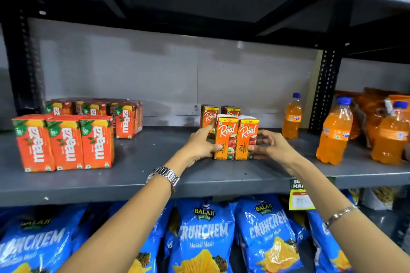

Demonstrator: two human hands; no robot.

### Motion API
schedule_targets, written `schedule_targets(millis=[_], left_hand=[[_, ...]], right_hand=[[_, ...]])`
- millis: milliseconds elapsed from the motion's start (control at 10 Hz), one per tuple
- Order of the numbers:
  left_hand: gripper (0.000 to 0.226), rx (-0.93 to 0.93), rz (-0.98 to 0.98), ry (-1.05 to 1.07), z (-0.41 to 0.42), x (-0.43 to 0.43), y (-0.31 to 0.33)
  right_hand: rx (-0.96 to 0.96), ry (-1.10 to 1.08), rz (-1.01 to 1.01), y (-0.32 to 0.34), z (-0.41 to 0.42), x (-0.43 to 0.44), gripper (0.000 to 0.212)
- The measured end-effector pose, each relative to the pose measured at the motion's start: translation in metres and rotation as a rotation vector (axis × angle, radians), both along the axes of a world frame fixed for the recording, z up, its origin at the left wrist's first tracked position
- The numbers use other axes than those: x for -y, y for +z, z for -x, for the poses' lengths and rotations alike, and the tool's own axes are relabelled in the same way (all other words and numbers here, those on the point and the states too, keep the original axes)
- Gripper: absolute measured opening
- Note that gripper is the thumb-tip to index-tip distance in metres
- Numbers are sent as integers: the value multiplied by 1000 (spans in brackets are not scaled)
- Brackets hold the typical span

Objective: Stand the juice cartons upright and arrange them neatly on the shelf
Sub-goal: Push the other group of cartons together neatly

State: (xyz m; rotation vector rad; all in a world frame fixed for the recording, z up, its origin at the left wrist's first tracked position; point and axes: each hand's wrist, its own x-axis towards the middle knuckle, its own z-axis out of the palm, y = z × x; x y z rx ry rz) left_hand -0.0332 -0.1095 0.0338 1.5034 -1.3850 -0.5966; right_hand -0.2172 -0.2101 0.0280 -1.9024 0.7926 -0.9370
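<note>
Two orange Real juice cartons stand upright side by side mid-shelf: the left front carton (225, 138) and the right front carton (246, 138). My left hand (200, 144) presses the left carton's outer side, thumb on its lower front. My right hand (269, 145) presses the right carton's outer side. Behind them stand two more Real cartons, one at the back left (208, 116) and one at the back right (231, 110), partly hidden. The grey shelf (142, 162) carries them all.
Upright Maaza cartons (64, 142) fill the shelf's left, with more rows (124, 117) behind. Orange Fanta bottles (334, 133) stand to the right, past a black upright post (325, 88). Blue Crunchem snack bags (203, 235) hang below. A yellow price tag (300, 197) hangs off the shelf edge.
</note>
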Motion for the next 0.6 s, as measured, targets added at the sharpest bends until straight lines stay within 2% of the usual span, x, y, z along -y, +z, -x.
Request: schedule_targets(millis=[500,600], left_hand=[[78,-2,-16,-83,6,-24,-1],[77,40,-20,-75,10,-27,1]], right_hand=[[37,40,-19,-7,20,-22,42],[16,-5,26,-10,18,-29,42]])
